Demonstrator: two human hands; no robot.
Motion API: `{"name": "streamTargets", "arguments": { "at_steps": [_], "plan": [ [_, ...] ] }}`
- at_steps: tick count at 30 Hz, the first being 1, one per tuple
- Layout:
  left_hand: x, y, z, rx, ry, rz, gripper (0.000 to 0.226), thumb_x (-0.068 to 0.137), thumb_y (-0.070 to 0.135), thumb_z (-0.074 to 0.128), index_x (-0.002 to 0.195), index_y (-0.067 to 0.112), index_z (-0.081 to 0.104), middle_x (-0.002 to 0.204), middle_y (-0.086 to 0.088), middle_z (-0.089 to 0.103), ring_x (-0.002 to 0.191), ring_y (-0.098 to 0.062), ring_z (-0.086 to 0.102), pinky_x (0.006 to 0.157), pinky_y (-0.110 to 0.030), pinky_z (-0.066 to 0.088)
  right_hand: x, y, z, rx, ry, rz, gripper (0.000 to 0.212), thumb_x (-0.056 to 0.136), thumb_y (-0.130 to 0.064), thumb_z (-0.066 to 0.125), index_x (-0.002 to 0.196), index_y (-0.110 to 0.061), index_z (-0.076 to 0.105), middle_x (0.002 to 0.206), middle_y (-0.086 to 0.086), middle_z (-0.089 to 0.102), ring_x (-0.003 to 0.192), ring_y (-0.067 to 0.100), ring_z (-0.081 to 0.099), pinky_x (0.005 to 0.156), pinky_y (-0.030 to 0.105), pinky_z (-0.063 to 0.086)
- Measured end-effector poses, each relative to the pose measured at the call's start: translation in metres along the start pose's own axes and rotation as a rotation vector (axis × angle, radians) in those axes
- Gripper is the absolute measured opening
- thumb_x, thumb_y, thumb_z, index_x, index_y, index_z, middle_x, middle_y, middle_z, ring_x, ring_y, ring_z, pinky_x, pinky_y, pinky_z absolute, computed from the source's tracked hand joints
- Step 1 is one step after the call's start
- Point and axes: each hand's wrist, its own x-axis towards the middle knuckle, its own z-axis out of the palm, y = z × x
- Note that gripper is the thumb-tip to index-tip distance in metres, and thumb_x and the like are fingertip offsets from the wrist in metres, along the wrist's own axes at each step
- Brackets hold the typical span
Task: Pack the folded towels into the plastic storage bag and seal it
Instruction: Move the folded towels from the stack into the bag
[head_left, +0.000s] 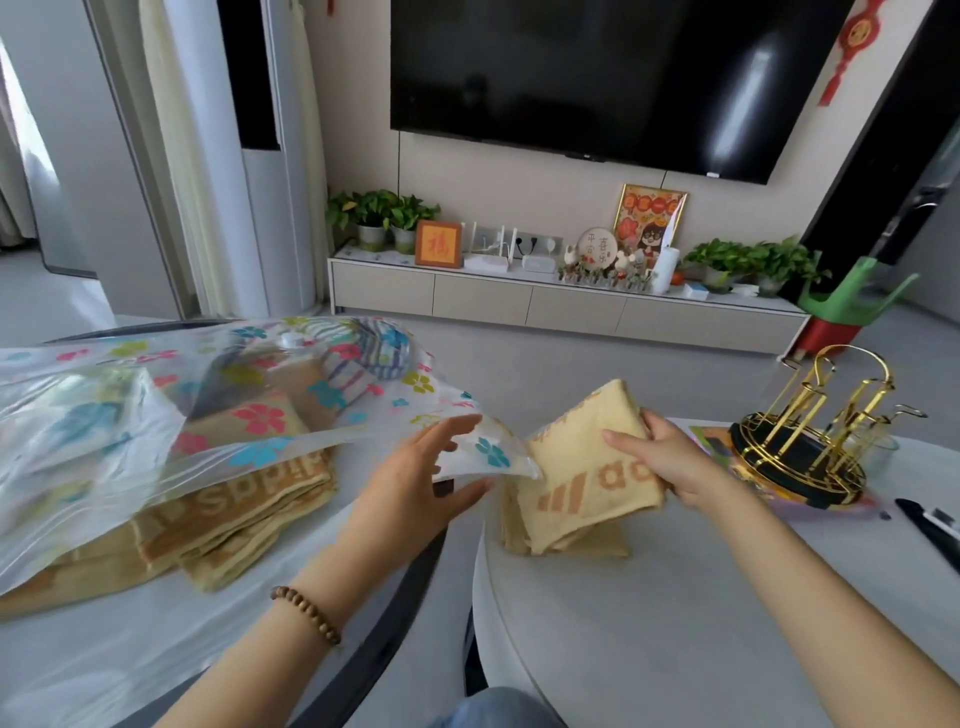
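Wooden beads of a bracelet (306, 613) ring the nearest wrist. Beyond it the left hand (431, 467) pinches the lip of the plastic storage bag (156, 415) between thumb and fingers, lifting it, I'd say, so the mouth gapes toward the other hand. That bag sprawls over the left counter (234, 649) as far as its right edge, with tan towels (249, 499) already stacked inside and a striped one (358, 358) deeper in. The right hand (670, 457) grips a folded yellow towel (587, 467) by its far side, fingers curled over the top. It holds the towel tilted just beside the opening, above the left edge of the right counter (649, 623); more folded cloth seems to lie under it. A gold rack (810, 431) stands near that counter's far right edge. Sealing looks a way off yet.
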Motion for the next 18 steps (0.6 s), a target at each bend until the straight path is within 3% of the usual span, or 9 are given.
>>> {"name": "streamTargets", "arguments": {
  "at_steps": [4, 8, 13, 16, 18],
  "plan": [
    [-0.033, -0.007, -0.062, 0.263, 0.179, 0.087, 0.050, 0.074, 0.035, 0.075, 0.120, 0.025, 0.060, 0.115, 0.006, 0.065, 0.103, -0.014, 0.057, 0.085, -0.028, 0.048, -0.051, -0.036, -0.006, 0.009, -0.169, -0.079, 0.031, 0.083, -0.025, 0.071, 0.110, -0.031, 0.057, 0.101, -0.001, 0.073, 0.080, 0.014, 0.074, 0.057, 0.025, 0.057],
    [-0.061, -0.029, -0.118, 0.437, 0.202, 0.016, 0.057, 0.067, 0.035, 0.080, 0.119, 0.017, 0.063, 0.118, -0.006, 0.066, 0.110, -0.029, 0.056, 0.091, -0.046, 0.047, -0.089, -0.049, 0.023, 0.077, -0.292, -0.056, 0.032, 0.078, -0.026, 0.071, 0.108, -0.032, 0.060, 0.094, -0.002, 0.077, 0.083, 0.017, 0.074, 0.059, 0.026, 0.058],
    [-0.094, -0.052, -0.171, 0.671, 0.136, -0.033, 0.068, 0.064, 0.034, 0.083, 0.125, 0.019, 0.057, 0.126, -0.008, 0.061, 0.116, -0.034, 0.051, 0.093, -0.051, 0.044, -0.121, -0.062, 0.078, 0.124, -0.479, -0.034, 0.041, 0.074, -0.029, 0.072, 0.114, -0.026, 0.061, 0.104, 0.004, 0.075, 0.092, 0.022, 0.073, 0.066, 0.027, 0.059],
    [-0.105, -0.063, -0.197, 0.711, 0.110, -0.121, 0.065, 0.067, 0.035, 0.080, 0.125, 0.021, 0.057, 0.123, -0.009, 0.063, 0.109, -0.034, 0.058, 0.083, -0.051, 0.051, -0.133, -0.062, 0.119, 0.119, -0.559, 0.019, 0.042, 0.074, -0.026, 0.073, 0.114, -0.020, 0.061, 0.100, 0.005, 0.076, 0.086, 0.019, 0.074, 0.064, 0.026, 0.058],
    [-0.111, -0.068, -0.212, 0.656, 0.099, -0.224, 0.038, 0.074, 0.037, 0.074, 0.108, 0.022, 0.068, 0.106, -0.005, 0.070, 0.088, -0.026, 0.064, 0.068, -0.038, 0.052, -0.138, -0.059, 0.149, 0.141, -0.618, 0.061, 0.032, 0.079, -0.021, 0.071, 0.110, -0.019, 0.062, 0.093, 0.003, 0.077, 0.080, 0.017, 0.074, 0.063, 0.025, 0.058]
  ]
}}
